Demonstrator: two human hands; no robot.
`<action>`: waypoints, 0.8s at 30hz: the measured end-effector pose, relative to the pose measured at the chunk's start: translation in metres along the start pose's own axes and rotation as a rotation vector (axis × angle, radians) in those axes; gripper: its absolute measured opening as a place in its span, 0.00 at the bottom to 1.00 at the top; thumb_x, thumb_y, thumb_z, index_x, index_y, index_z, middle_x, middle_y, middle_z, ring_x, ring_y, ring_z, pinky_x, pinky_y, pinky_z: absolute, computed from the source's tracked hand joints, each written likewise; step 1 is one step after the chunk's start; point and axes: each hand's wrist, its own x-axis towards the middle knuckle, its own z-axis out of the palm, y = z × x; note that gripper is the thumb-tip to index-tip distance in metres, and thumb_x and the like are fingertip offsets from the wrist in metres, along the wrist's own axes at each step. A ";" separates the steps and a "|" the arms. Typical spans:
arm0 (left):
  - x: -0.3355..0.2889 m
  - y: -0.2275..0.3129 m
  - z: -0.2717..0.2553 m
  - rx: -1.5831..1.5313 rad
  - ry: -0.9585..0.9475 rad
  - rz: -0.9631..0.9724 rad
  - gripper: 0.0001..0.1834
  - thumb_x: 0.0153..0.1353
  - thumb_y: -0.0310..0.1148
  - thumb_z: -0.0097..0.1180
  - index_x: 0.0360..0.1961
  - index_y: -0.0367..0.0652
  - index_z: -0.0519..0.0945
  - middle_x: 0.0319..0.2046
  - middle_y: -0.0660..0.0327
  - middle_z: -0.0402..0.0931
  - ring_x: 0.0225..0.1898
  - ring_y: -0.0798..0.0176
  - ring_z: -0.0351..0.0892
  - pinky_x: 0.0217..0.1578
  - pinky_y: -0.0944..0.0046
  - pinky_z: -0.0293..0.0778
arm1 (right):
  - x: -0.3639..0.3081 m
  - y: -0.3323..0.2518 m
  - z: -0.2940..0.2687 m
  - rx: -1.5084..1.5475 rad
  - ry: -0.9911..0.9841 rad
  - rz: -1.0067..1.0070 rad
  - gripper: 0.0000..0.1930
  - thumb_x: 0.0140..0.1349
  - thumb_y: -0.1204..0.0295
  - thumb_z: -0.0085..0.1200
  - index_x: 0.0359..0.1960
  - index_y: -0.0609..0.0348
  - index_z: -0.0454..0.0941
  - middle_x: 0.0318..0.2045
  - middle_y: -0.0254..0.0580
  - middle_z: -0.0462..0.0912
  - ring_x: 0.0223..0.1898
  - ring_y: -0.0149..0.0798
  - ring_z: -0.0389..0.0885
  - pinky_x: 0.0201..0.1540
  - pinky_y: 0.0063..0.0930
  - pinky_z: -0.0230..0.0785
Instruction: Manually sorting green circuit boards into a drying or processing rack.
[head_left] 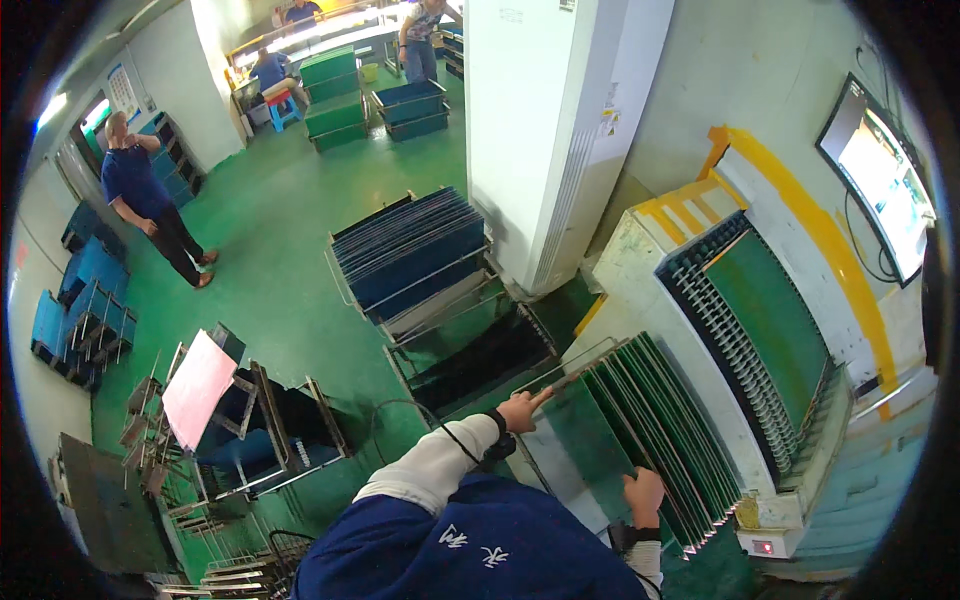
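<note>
A glossy green floor (285, 200) runs through the room, its edges bent by the lens, between a pale left wall (180, 75) and a cream-white right wall (770, 70). A tall white cabinet (520, 130) stands on the floor near the right wall, where a wide screen (880, 180) hangs with dark cables (858, 235) beside it. A poster (123, 90) is fixed to the left wall, and blue crates (95, 270) sit along that side. At the far end, strong white light falls along a long worktop (335, 38), with a red-and-blue stool (284, 112) nearby.
</note>
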 end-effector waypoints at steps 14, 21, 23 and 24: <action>0.003 -0.009 0.009 0.002 0.027 0.016 0.58 0.47 0.33 0.62 0.74 0.69 0.39 0.51 0.48 0.69 0.56 0.42 0.68 0.52 0.48 0.73 | -0.071 -0.018 -0.166 0.010 0.278 -0.137 0.17 0.44 0.62 0.64 0.32 0.63 0.83 0.24 0.58 0.80 0.29 0.59 0.79 0.34 0.48 0.69; 0.001 -0.001 0.000 -0.020 -0.011 0.020 0.57 0.48 0.34 0.62 0.74 0.66 0.39 0.52 0.46 0.69 0.57 0.40 0.69 0.54 0.47 0.71 | -0.106 0.054 -0.218 0.495 0.439 0.153 0.20 0.51 0.70 0.64 0.44 0.65 0.75 0.38 0.46 0.78 0.39 0.43 0.75 0.45 0.35 0.66; 0.000 -0.005 0.002 -0.020 0.005 0.027 0.57 0.48 0.35 0.63 0.74 0.65 0.39 0.52 0.45 0.69 0.57 0.40 0.69 0.54 0.47 0.71 | -0.115 0.052 -0.231 0.983 0.438 0.144 0.23 0.57 0.71 0.61 0.52 0.66 0.70 0.40 0.41 0.78 0.41 0.36 0.75 0.47 0.32 0.67; 0.000 -0.006 0.002 -0.010 0.013 0.032 0.57 0.48 0.36 0.63 0.74 0.65 0.39 0.52 0.45 0.69 0.57 0.40 0.69 0.54 0.47 0.71 | -0.119 0.045 -0.234 1.064 0.519 0.162 0.22 0.59 0.69 0.61 0.52 0.66 0.70 0.42 0.42 0.78 0.42 0.36 0.75 0.48 0.33 0.67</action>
